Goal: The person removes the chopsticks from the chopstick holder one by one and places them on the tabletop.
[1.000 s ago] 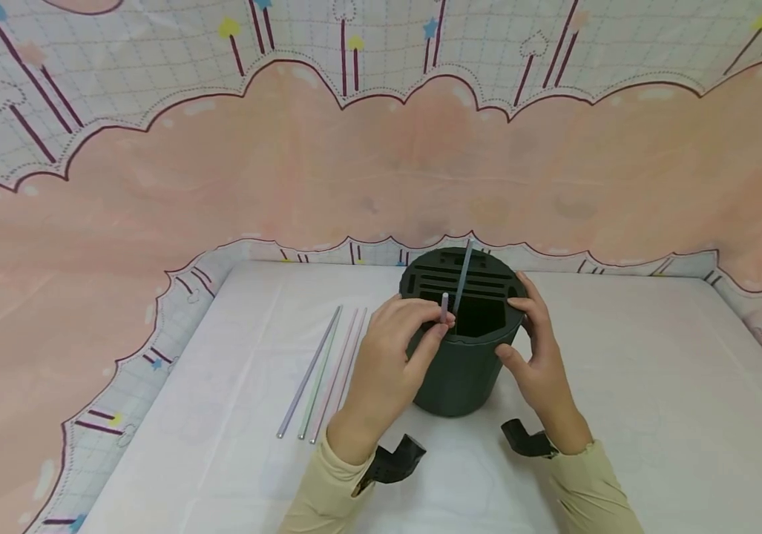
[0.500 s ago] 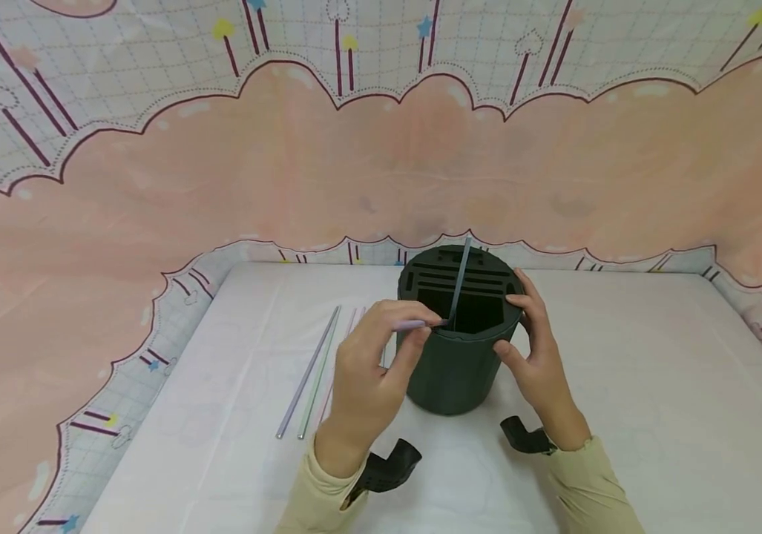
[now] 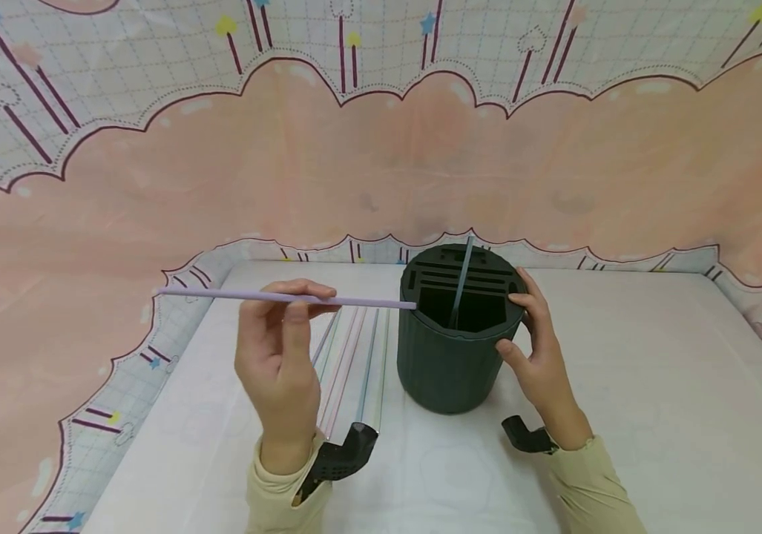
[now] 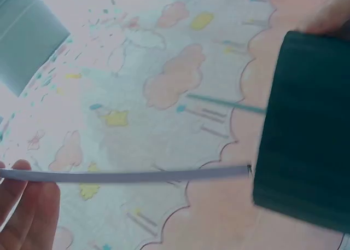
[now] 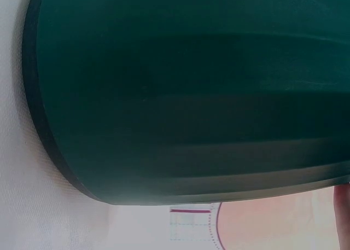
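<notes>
Between thumb and fingers of my left hand (image 3: pixel 282 363) is a long lilac straw (image 3: pixel 370 302), held nearly level to the left of a dark green bucket (image 3: pixel 447 374). The straw's right end overlaps the bucket's rim in the head view; the left wrist view has that end (image 4: pixel 235 171) just short of the bucket's wall. My right hand (image 3: pixel 544 363) grips the bucket's right side, fingers over the rim and thumb on the near side. Out of the opening in the slotted top leans a blue straw (image 3: pixel 462 278), its lower end hidden inside.
Several pastel straws (image 3: pixel 347 363) lie side by side on the white-covered table (image 3: pixel 654 386), partly behind my left hand and its wrist camera (image 3: pixel 347 456). A patterned cloth (image 3: pixel 381 170) hangs behind the table.
My left hand has moved left, away from the bucket's opening, bringing the lilac straw from upright to level. The right hand and bucket stay in place.
</notes>
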Demonstrator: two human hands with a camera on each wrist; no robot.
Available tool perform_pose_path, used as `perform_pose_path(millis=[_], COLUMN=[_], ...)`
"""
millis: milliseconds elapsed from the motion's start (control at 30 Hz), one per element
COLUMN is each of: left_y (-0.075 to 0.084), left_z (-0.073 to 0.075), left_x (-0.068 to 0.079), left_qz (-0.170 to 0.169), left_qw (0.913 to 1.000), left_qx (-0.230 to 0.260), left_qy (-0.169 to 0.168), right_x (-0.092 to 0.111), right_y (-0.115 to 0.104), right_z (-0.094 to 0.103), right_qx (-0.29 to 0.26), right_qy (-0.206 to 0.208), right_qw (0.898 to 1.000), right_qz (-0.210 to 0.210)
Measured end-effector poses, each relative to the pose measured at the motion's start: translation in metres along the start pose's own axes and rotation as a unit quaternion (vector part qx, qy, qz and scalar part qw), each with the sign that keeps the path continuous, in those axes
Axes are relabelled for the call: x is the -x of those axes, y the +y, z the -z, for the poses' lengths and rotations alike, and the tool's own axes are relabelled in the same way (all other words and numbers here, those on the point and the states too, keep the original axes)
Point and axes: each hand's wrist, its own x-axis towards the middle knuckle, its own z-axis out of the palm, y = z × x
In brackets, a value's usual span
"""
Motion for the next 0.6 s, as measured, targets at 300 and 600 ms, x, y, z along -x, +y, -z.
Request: perform_pose_path(millis=[300,600], left_y=[0.001,-0.027], left_z=[0.015,0.046], left_x=[-0.012,-0.013], left_qz=[0.0,0.069], left_qw=[0.9967,0.9746], left_qx=[-0.047,-0.21], left_qy=[0.066,0.032], right_x=[0.001,0.0], right_y=[0.001,0.002], right_z=[0.0,0.0], right_qx=[-0.012,-0.014], right_qy=[0.001,0.0], right_qw=[1.0,1.0], right_qz=[0.009,0.011])
